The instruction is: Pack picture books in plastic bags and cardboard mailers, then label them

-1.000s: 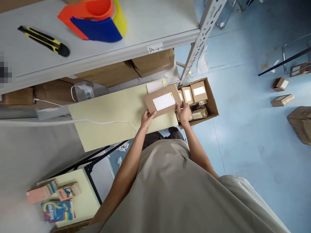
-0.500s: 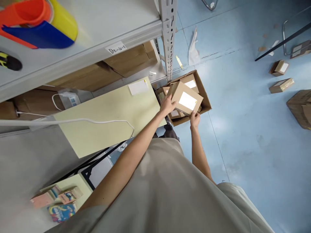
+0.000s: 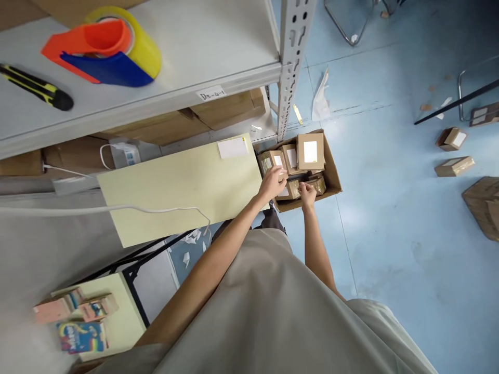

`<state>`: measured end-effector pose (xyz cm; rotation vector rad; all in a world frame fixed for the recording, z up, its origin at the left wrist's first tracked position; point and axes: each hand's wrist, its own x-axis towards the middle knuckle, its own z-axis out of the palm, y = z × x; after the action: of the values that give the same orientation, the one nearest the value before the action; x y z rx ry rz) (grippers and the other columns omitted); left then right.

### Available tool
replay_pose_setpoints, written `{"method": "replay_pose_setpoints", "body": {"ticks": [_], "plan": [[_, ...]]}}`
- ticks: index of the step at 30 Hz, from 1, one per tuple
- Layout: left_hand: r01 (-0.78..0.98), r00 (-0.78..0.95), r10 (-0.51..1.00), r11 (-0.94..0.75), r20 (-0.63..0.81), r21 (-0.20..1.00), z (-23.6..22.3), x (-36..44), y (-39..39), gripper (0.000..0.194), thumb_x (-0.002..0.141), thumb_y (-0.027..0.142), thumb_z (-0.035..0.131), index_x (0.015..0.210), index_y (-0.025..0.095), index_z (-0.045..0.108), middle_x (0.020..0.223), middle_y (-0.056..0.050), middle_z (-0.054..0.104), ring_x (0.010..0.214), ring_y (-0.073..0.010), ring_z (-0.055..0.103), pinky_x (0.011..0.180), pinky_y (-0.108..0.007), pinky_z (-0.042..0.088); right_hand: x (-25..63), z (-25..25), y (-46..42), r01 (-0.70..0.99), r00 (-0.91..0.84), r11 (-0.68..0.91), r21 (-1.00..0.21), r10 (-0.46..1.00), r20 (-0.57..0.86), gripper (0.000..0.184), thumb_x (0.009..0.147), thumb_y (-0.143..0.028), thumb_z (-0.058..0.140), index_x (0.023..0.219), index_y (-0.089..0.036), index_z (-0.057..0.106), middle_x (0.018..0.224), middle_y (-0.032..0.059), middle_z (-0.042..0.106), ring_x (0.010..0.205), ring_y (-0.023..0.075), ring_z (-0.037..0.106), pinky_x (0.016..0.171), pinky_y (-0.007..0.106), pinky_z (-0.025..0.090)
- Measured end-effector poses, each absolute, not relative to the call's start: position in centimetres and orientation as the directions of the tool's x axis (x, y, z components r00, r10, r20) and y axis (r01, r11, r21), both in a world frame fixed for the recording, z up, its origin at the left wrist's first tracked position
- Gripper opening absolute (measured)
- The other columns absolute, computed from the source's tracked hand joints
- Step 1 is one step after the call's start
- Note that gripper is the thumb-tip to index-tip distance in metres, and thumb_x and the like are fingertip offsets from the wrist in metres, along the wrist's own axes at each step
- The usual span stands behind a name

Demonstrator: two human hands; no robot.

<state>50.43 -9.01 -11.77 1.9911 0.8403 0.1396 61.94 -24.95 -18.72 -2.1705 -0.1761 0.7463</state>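
Observation:
A large open cardboard box (image 3: 332, 166) stands on the floor past the table's end, with several small brown cartons in it. One carton with a white label (image 3: 311, 151) lies on top at the far right, apart from both hands. My left hand (image 3: 273, 184) is over the near-left cartons, fingers bent and slightly apart, with nothing seen in them. Close by, my right hand (image 3: 307, 195) hovers above the box's near side beside a taped carton (image 3: 317, 184). Its fingers are curled together and no held thing shows.
A pale yellow table (image 3: 183, 192) with a white paper (image 3: 233, 148) is at left. Above it, a grey shelf (image 3: 218, 47) holds a tape dispenser (image 3: 109, 47) and a box cutter (image 3: 37, 88). A metal post (image 3: 292, 72) rises beside the box. Cartons (image 3: 454, 166) lie on the floor at right.
The labelled carton that both hands held is now let go and rests inside the large box at the far right. Both hands have drawn back from it toward the near side.

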Motion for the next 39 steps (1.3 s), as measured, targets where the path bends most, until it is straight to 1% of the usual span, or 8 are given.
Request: {"method": "replay_pose_setpoints", "body": {"ticks": [3, 7, 12, 15, 19, 27, 31, 39], "plan": [[0.563, 0.679, 0.678, -0.235, -0.282, 0.793, -10.7, 44.9, -10.2, 0.019, 0.098, 0.014, 0.07, 0.103, 0.026, 0.085, 0.138, -0.011, 0.082, 0.136, -0.0331, 0.076, 0.129, -0.054, 0.056, 60.5, -17.5, -23.9, -0.199, 0.758, -0.668, -0.717, 0.359, -0.544, 0.056, 0.099, -0.072, 0.059, 0.078, -0.022, 0.07, 0.079, 0.011, 0.079, 0.093, 0.0286, 0.08, 0.085, 0.037, 0.067], [0.577, 0.55, 0.79, -0.125, -0.271, 0.807, -9.0, 38.7, -10.5, 0.019, 0.092, 0.011, 0.076, 0.085, 0.027, 0.081, 0.125, -0.007, 0.086, 0.124, -0.0317, 0.08, 0.123, -0.052, 0.059, 58.3, -15.3, -21.9, -0.19, 0.707, -0.615, -0.765, 0.455, -0.541, 0.053, 0.098, -0.07, 0.064, 0.071, -0.024, 0.064, 0.079, 0.0102, 0.08, 0.091, 0.0289, 0.082, 0.088, 0.038, 0.067], [0.468, 0.313, 0.936, -0.003, -0.163, 0.884, -6.5, 31.5, -11.0, 0.013, 0.091, 0.016, 0.076, 0.086, 0.027, 0.079, 0.12, -0.006, 0.087, 0.119, -0.0287, 0.083, 0.118, -0.049, 0.062, 53.4, -12.4, -18.2, -0.077, 0.628, -0.476, -0.876, 0.659, -0.413, 0.058, 0.09, -0.08, 0.07, 0.074, -0.024, 0.069, 0.081, 0.0082, 0.081, 0.088, 0.0286, 0.083, 0.085, 0.041, 0.069], [0.341, 0.176, 0.982, 0.006, -0.071, 0.94, -5.0, 26.9, -12.0, 0.01, 0.096, 0.022, 0.076, 0.087, 0.026, 0.077, 0.119, -0.007, 0.087, 0.119, -0.0277, 0.083, 0.116, -0.047, 0.063, 48.5, -10.4, -15.6, -0.047, 0.546, -0.371, -0.927, 0.768, -0.335, 0.061, 0.088, -0.082, 0.074, 0.078, -0.022, 0.072, 0.083, 0.009, 0.082, 0.087, 0.0281, 0.084, 0.083, 0.04, 0.068], [0.225, -0.023, 1.0, -0.013, 0.019, 0.974, -3.3, 19.6, -13.9, 0.009, 0.098, 0.024, 0.075, 0.089, 0.026, 0.077, 0.118, -0.007, 0.087, 0.115, -0.0266, 0.084, 0.113, -0.045, 0.065, 39.7, -7.1, -13.4, 0.037, 0.392, -0.299, -0.954, 0.882, -0.261, 0.058, 0.091, -0.078, 0.076, 0.082, -0.021, 0.075, 0.088, 0.0097, 0.084, 0.09, 0.0276, 0.086, 0.081, 0.039, 0.068], [0.135, -0.391, 0.915, -0.051, 0.1, 0.989, -1.4, 1.7, -19.7, 0.008, 0.099, 0.026, 0.075, 0.095, 0.023, 0.08, 0.119, -0.009, 0.088, 0.115, -0.0263, 0.084, 0.109, -0.042, 0.065, 18.9, -3.4, -14.4, 0.162, -0.007, -0.172, -0.972, 0.984, -0.175, 0.057, 0.088, -0.078, 0.079, 0.084, -0.021, 0.077, 0.096, 0.0114, 0.087, 0.094, 0.0289, 0.086, 0.084, 0.04, 0.071], [0.123, -0.57, 0.811, -0.075, 0.132, 0.99, -1.2, -6.3, -23.2, 0.007, 0.098, 0.024, 0.074, 0.095, 0.023, 0.08, 0.118, -0.008, 0.088, 0.113, -0.0263, 0.083, 0.109, -0.043, 0.063, 9.8, -3.2, -15.9, 0.227, -0.204, -0.128, -0.966, 0.963, -0.176, 0.058, 0.086, -0.08, 0.078, 0.084, -0.022, 0.075, 0.095, 0.0115, 0.087, 0.092, 0.0295, 0.086, 0.083, 0.041, 0.07], [0.031, -0.847, 0.529, -0.028, 0.041, 0.999, -3.0, -17.2, -28.6, 0.009, 0.099, 0.028, 0.074, 0.098, 0.023, 0.081, 0.116, -0.009, 0.088, 0.115, -0.027, 0.082, 0.112, -0.046, 0.061, -3.3, -3.7, -16.7, 0.309, -0.46, -0.049, -0.95, 0.866, -0.195, 0.05, 0.09, -0.074, 0.073, 0.088, -0.024, 0.075, 0.088, 0.0086, 0.084, 0.091, 0.0286, 0.085, 0.086, 0.041, 0.069]]}}
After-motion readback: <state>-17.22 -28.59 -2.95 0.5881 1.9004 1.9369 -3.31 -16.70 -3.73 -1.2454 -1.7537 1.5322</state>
